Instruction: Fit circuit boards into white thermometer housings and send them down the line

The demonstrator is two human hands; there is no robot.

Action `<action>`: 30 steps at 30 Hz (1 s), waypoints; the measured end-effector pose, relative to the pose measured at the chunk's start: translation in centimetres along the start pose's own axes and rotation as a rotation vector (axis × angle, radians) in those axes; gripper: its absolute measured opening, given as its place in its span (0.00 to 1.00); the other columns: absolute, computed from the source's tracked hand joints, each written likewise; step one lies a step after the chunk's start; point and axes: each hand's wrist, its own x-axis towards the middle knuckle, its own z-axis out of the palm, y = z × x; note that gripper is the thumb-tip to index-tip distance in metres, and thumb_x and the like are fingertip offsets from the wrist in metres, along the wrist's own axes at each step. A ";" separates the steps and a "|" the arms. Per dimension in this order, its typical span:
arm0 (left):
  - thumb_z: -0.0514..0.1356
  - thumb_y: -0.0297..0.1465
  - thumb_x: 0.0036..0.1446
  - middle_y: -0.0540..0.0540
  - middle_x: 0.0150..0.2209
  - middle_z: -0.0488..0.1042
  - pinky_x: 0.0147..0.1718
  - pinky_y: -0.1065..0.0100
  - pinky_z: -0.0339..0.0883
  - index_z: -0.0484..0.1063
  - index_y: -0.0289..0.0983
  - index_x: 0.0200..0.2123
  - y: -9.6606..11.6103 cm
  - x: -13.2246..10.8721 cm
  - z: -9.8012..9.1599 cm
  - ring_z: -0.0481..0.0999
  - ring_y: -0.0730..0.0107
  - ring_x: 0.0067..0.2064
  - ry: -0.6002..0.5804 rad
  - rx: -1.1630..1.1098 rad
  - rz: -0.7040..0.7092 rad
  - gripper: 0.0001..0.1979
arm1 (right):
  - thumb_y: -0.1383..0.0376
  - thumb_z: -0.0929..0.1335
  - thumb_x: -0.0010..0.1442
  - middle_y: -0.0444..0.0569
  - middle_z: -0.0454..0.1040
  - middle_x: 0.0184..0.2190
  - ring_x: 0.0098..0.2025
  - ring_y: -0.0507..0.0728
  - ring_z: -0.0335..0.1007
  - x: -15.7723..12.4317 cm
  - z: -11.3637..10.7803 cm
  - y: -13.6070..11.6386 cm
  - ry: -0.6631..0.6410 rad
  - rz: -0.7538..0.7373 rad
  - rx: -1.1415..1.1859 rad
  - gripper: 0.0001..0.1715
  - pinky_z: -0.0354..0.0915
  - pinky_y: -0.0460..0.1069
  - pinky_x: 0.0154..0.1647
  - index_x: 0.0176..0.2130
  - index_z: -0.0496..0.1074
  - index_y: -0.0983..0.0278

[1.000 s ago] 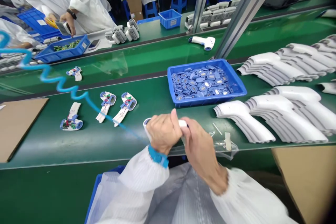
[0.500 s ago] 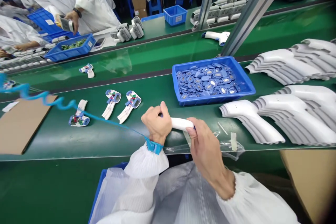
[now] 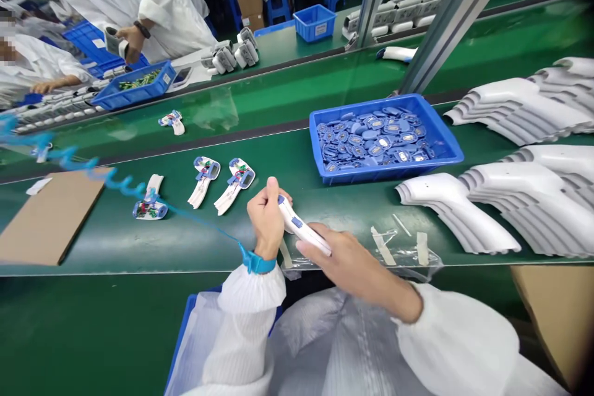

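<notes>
A white and blue infrared thermometer (image 3: pixel 304 230) is held between my two hands above the near edge of the green bench. My left hand (image 3: pixel 268 213) is closed around its head end, thumb pointing up, with a blue strap on the wrist. Around the handle end my right hand (image 3: pixel 346 260) is wrapped, fingers partly hidden beneath it. The thermometer slants down to the right and shows its narrow side with a blue button. Left of my hands lie several opened thermometer halves (image 3: pixel 236 185) with wires and circuit parts exposed.
A blue bin (image 3: pixel 457 151) of blue plastic parts stands ahead to the right, beside stacked white shells (image 3: pixel 492 198). Cardboard (image 3: pixel 51 216) lies left. A coiled blue cord (image 3: pixel 125 184) runs to my left wrist. A metal post (image 3: pixel 455 25) rises ahead; a co-worker's hand (image 3: pixel 132 40) is across the line.
The thermometer has turned from nearly level to slanting down right, with its button side now showing. My right hand has moved lower and slightly left. On the far belt, parts have shifted right.
</notes>
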 end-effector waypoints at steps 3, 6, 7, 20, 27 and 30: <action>0.57 0.45 0.64 0.50 0.16 0.66 0.21 0.70 0.57 0.67 0.37 0.18 -0.3 0.7 1.5 0.64 0.75 0.19 -0.006 -0.019 0.052 0.26 | 0.57 0.60 0.71 0.50 0.77 0.26 0.24 0.58 0.72 0.0 1.7 0.1 0.149 -0.168 -0.484 0.17 0.54 0.49 0.24 0.49 0.71 0.63; 0.58 0.40 0.64 0.52 0.15 0.64 0.21 0.71 0.57 0.64 0.38 0.17 -0.7 0.9 2.2 0.64 0.75 0.18 0.090 0.039 0.086 0.24 | 0.58 0.59 0.72 0.54 0.75 0.22 0.20 0.61 0.72 0.1 2.6 0.3 0.224 -0.175 -0.788 0.17 0.51 0.51 0.20 0.43 0.72 0.65; 0.57 0.39 0.64 0.53 0.15 0.64 0.21 0.71 0.57 0.63 0.38 0.17 -0.9 0.9 2.2 0.64 0.75 0.18 0.106 0.038 0.076 0.24 | 0.58 0.59 0.72 0.54 0.75 0.21 0.19 0.61 0.72 0.0 2.6 0.4 0.243 -0.174 -0.855 0.17 0.50 0.51 0.19 0.41 0.71 0.65; 0.47 0.48 0.70 0.42 0.32 0.76 0.41 0.64 0.68 0.73 0.36 0.29 -0.3 1.1 -2.3 0.76 0.64 0.37 -0.275 -0.071 0.168 0.27 | 0.54 0.58 0.73 0.48 0.74 0.21 0.21 0.63 0.75 0.5 1.7 -0.4 0.297 -0.166 -0.942 0.19 0.48 0.52 0.21 0.43 0.72 0.61; 0.57 0.45 0.64 0.47 0.19 0.68 0.30 0.66 0.55 0.67 0.36 0.17 3.2 11.0 -5.7 0.67 0.69 0.26 -0.004 0.811 0.285 0.27 | 0.40 0.57 0.67 0.51 0.79 0.34 0.22 0.56 0.73 1.7 -1.7 -0.5 0.579 -0.250 -0.469 0.35 0.63 0.49 0.18 0.59 0.66 0.59; 0.52 0.49 0.67 0.38 0.31 0.77 0.37 0.63 0.62 0.74 0.34 0.24 7.2 20.7 -5.6 0.76 0.57 0.38 0.179 0.916 0.072 0.29 | 0.39 0.60 0.65 0.47 0.75 0.29 0.15 0.52 0.63 1.3 -3.0 -0.5 0.606 -0.295 -0.385 0.34 0.59 0.48 0.13 0.57 0.69 0.57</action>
